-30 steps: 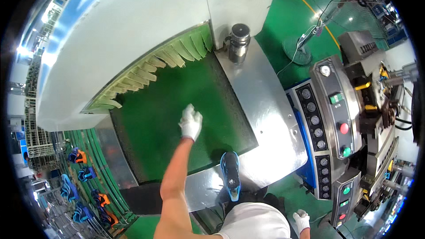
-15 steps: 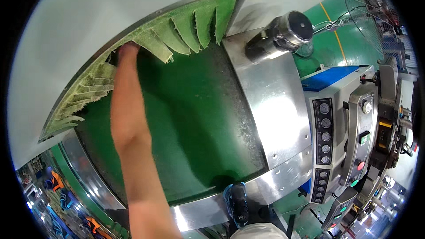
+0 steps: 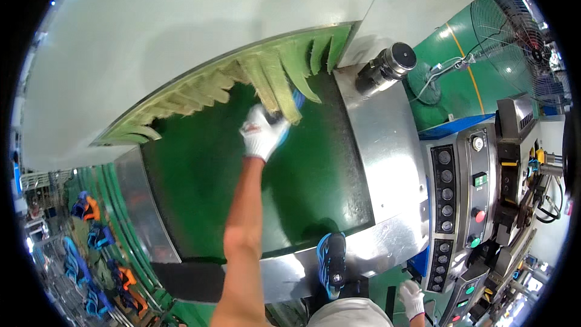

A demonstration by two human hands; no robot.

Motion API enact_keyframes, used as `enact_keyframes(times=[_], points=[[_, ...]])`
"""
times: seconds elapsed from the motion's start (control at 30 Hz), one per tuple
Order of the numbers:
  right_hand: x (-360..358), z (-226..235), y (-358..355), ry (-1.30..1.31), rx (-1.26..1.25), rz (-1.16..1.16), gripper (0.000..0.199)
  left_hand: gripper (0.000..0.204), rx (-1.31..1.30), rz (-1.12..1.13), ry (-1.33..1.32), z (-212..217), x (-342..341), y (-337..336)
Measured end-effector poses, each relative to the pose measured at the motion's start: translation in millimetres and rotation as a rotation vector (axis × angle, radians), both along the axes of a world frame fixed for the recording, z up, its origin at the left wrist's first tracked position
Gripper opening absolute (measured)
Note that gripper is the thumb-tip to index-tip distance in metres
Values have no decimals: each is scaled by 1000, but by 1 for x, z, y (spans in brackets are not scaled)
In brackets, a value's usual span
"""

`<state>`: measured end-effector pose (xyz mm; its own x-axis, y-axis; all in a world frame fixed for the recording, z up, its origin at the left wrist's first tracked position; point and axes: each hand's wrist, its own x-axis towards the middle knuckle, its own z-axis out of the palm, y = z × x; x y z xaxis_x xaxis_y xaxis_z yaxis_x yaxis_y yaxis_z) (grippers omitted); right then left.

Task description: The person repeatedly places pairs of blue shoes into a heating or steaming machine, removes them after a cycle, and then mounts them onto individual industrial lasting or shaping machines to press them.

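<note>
L hand on a shoe at the flaps, R hand free

Head view: L hand (image 3: pixel 261 136), in a white glove, is stretched out over the green belt (image 3: pixel 203 200) nr its far edge. Fingers look curled in on a blue-and-black shoe (image 3: pixel 284 135), tho' the tips are partly hidden. That shoe is at the far edge, a bit R of the middle, w/ long green flaps (image 3: pixel 269 82) hanging over part of it. The flaps line the opening of a white housing (image 3: pixel 175 18).

R hand (image 3: pixel 413 298), gloved too, is low down off the near R corner of the belt, well apart from it. Fingers are loosely spread, nothing seen in them.

A second shoe (image 3: pixel 334 263), also black w/ blue, is at the belt's near edge, toward the R corner, by the steel rim (image 3: pixel 393 163). A metal flask (image 3: pixel 376 74) stands on the rim nr the far R corner. Past the R edge: a control box (image 3: pixel 446 192) w/ round dials plus red & green buttons, and a fan (image 3: pixel 514 48) farther back. Off the L edge, blue & orange pieces (image 3: pixel 100 236) sit on a rack.
</note>
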<state>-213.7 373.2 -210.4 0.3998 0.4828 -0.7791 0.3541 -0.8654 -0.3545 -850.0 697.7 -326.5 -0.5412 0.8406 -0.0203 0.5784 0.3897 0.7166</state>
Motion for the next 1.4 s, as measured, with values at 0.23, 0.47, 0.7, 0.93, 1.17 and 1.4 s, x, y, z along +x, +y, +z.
enact_keyframes(times=[0.23, 0.47, 0.7, 0.93, 1.17, 1.4], points=[[-80, 28, 40, 365, 302, 329, 60, 60, -189, -195, -3, 42, 77, -148], [-136, 155, 113, 46, 924, 1064, 75, 53, -147, -1090, 184, 217, 200, -173], [-76, 166, 138, 267, 758, 918, 82, 44, -26, -1583, 130, 344, 329, -124], [74, 160, 66, 1141, 620, -308, 59, 53, 634, -1245, 112, 377, 469, -58], [163, 169, 50, 1442, 878, -711, 81, 57, 392, -1267, 151, 321, 641, 110], [211, 195, 50, 1196, 1144, -878, 90, 90, 214, -1043, 236, 235, 790, 231]])
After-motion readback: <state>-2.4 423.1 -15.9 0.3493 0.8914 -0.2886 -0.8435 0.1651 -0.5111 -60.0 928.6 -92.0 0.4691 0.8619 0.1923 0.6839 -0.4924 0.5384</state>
